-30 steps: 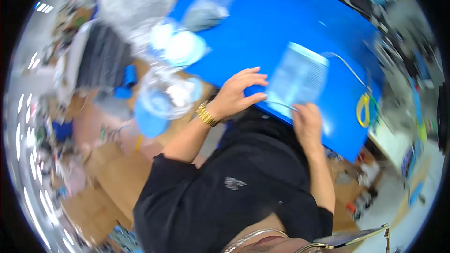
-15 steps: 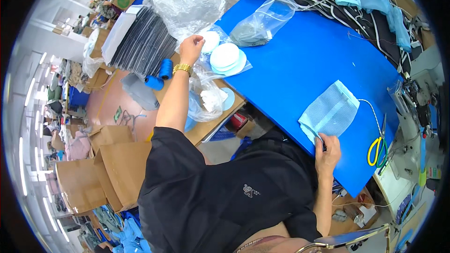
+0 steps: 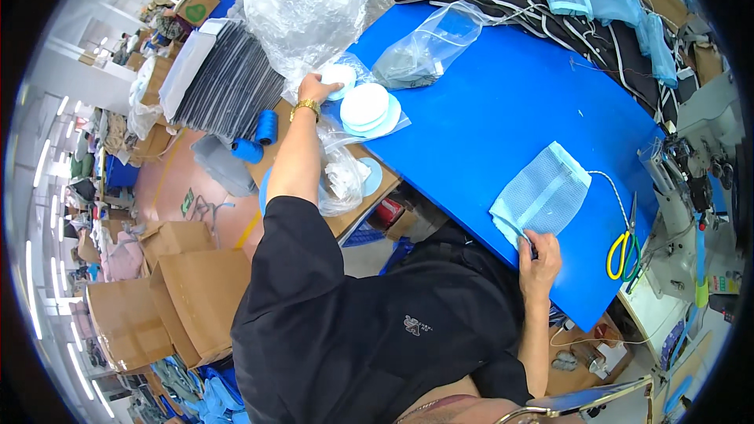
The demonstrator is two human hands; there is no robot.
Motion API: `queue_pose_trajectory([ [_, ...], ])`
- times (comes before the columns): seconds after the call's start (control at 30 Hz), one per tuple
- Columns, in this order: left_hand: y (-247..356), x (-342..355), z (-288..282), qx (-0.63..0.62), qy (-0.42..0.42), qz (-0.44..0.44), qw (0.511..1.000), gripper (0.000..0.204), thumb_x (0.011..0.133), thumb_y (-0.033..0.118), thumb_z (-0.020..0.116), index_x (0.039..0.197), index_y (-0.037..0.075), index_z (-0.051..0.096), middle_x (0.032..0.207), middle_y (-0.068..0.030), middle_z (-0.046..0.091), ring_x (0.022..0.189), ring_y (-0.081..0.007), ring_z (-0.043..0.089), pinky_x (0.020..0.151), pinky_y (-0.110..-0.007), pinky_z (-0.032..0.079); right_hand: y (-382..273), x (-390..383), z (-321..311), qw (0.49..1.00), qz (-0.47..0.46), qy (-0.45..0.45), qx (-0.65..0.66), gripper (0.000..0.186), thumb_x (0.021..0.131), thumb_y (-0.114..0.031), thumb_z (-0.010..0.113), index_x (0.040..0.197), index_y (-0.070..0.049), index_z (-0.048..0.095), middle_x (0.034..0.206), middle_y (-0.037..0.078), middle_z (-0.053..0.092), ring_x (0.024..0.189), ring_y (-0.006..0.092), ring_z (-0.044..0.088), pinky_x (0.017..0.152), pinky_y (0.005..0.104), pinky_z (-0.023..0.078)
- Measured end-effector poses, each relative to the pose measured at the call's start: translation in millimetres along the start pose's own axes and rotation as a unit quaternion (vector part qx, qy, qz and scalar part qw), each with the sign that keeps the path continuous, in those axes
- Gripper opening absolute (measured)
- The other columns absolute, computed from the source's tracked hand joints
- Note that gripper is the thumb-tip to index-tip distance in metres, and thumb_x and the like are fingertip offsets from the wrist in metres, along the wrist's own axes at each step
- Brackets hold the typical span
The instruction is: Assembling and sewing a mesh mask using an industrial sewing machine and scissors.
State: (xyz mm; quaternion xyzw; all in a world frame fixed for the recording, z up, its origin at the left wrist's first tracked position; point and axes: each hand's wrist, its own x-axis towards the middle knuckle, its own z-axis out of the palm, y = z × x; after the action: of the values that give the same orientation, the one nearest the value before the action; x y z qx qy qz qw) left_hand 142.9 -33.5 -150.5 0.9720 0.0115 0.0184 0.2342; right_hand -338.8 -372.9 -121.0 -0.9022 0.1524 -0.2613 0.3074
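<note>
We see the left hand (image 3: pixel 317 88) stretched far out to the left end of the blue table (image 3: pixel 503 102), its fingers closed around the edge of a small round white-and-blue disc (image 3: pixel 339 77) that lies partly inside a crumpled clear plastic bag (image 3: pixel 302 8). Just beside that disc, to its right, a stack of round white discs (image 3: pixel 367 107) rests on a sheet of clear plastic. The right hand (image 3: pixel 539 255) sits at the near edge of the table, close to the body, and pinches the lower corner of a light blue mesh pouch (image 3: pixel 542 195) between thumb and fingers; the pouch lies flat on the blue surface, tilted, with a pale stripe running across it. A white cord (image 3: pixel 620 196) trails from the pouch's far corner toward the right, and yellow-handled scissors (image 3: pixel 624 250) lie just beyond it near the table's right end. Farther up the table we find a clear zip bag (image 3: pixel 428 49) holding something pale, well apart from both hands. To the left of the table there are two blue thread spools (image 3: pixel 258 137) and a grey striped stack of fabric (image 3: pixel 228 86), and cardboard boxes (image 3: pixel 184 286) stand on the floor below.
</note>
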Motion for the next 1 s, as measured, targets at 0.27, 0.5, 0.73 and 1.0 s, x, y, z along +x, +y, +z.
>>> queue_pose_trajectory([
  [0.27,19,-14,-14,-0.183,0.126,0.055,0.974,0.045,0.066,0.028,0.084,0.095,-0.003,0.069,0.088,-0.0154,0.072,0.078,-0.0253,0.069,0.073,-0.034,0.054,0,2,-2,1.000,0.001,-0.002,-0.003,0.018,0.075,-0.001,0.072,0.092,-0.004,0.065,0.074,0.011,0.053,0.069,0.0276,0.053,0.062,0.0374,0.043],
  [0.5,138,-120,-41,-0.535,-0.170,0.124,0.818,0.020,0.092,0.016,0.066,0.102,-0.001,0.068,0.089,-0.0049,0.070,0.073,-0.0089,0.064,0.065,-0.023,0.052,3,-4,-4,0.999,0.031,-0.002,0.009,0.017,0.075,-0.001,0.073,0.090,-0.004,0.066,0.072,0.011,0.052,0.068,0.0272,0.053,0.061,0.0375,0.042],
  [0.73,198,-212,-5,-0.571,-0.336,0.159,0.732,0.022,0.088,0.012,0.070,0.105,-0.002,0.068,0.094,-0.0069,0.071,0.078,-0.0094,0.065,0.071,-0.024,0.053,2,0,0,0.999,0.021,0.019,0.017,0.014,0.076,-0.004,0.071,0.090,-0.003,0.067,0.073,0.012,0.054,0.070,0.0298,0.055,0.063,0.0386,0.044],
  [1.0,227,-259,20,-0.573,-0.397,0.125,0.706,0.025,0.088,0.016,0.070,0.105,-0.003,0.067,0.096,-0.0077,0.070,0.081,-0.0115,0.066,0.071,-0.027,0.054,-1,3,-3,0.997,0.059,0.032,0.045,0.017,0.080,-0.005,0.068,0.097,-0.003,0.067,0.074,0.013,0.055,0.071,0.0303,0.055,0.064,0.0388,0.044],
])
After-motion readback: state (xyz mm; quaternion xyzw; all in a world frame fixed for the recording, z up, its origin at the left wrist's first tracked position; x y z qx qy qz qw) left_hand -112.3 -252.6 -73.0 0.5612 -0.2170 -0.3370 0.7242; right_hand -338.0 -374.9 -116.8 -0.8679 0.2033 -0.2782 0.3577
